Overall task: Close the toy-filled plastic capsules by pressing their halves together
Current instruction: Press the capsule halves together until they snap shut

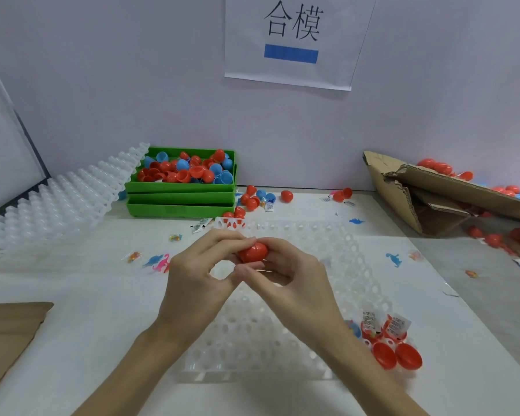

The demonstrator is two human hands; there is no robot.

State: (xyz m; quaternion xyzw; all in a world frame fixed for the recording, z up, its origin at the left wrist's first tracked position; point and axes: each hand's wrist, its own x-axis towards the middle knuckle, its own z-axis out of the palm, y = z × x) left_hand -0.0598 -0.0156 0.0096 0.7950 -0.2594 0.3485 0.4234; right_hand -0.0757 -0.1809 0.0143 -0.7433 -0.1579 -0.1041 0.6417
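I clamped my left grip (204, 265) and right grip (285, 271) on the red capsule (252, 252) between them, squeezing its halves shut.

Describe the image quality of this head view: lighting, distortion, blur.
Head view: soft, even light with only faint shadows on the white table; wide-angle bending curves the table's far edge and stretches the forearms; both hands' grip on the red capsule is fairly sharp; the cardboard box at right looks softer.

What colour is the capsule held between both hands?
Red capsule, clearest in the head view.
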